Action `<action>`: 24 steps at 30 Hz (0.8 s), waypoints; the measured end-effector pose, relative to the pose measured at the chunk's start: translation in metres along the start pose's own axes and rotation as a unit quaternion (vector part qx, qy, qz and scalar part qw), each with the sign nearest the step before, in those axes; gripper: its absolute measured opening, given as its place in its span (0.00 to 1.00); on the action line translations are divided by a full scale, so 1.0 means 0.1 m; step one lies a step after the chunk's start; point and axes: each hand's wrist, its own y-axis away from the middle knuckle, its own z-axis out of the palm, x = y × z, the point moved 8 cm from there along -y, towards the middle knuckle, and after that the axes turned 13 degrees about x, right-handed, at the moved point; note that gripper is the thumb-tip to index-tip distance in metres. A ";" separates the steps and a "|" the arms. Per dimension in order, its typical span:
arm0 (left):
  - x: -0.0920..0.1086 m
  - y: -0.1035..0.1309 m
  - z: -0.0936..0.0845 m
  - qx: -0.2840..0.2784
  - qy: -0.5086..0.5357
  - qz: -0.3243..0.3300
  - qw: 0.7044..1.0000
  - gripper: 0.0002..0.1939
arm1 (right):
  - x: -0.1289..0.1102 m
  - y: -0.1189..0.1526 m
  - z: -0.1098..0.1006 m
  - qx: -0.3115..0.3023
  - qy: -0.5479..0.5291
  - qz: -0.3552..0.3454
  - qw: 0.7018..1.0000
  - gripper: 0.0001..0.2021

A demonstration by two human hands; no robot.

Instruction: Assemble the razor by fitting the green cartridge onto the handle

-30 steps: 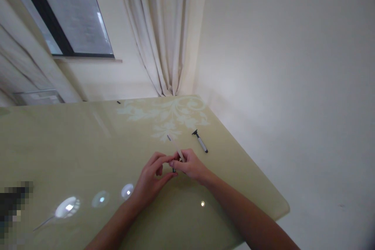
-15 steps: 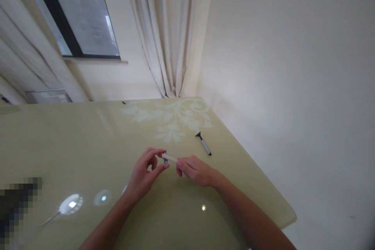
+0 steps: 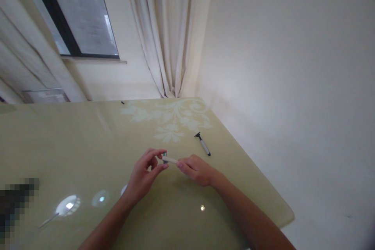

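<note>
My left hand (image 3: 145, 170) pinches a small dark and teal piece that looks like a razor blade cartridge (image 3: 165, 154) between thumb and fingertips, holding it upright over the table. In my right hand (image 3: 196, 170) is a slim whitish stick (image 3: 170, 160); its far end lies against or in front of the cartridge. What that end looks like is too small to make out. Beyond my right hand a razor handle (image 3: 204, 146), grey with black ends, rests on the table.
The glossy pale green table (image 3: 79, 136) carries a white floral pattern and lamp reflections. Near its back edge lies a tiny dark piece (image 3: 122, 102). A thin light stick (image 3: 48, 220) shows at lower left, by a blurred dark object (image 3: 14, 201). A white wall (image 3: 278, 86) borders the right side.
The stick's far end has dropped slightly across the cartridge, so more of the teal shows above it. Both hands keep their grip, and the view has shifted a little.
</note>
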 end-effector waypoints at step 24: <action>0.01 0.03 0.01 -0.005 0.005 0.007 1.000 0.16 | 0.01 -0.02 -0.07 0.054 0.107 -0.029 0.992 0.25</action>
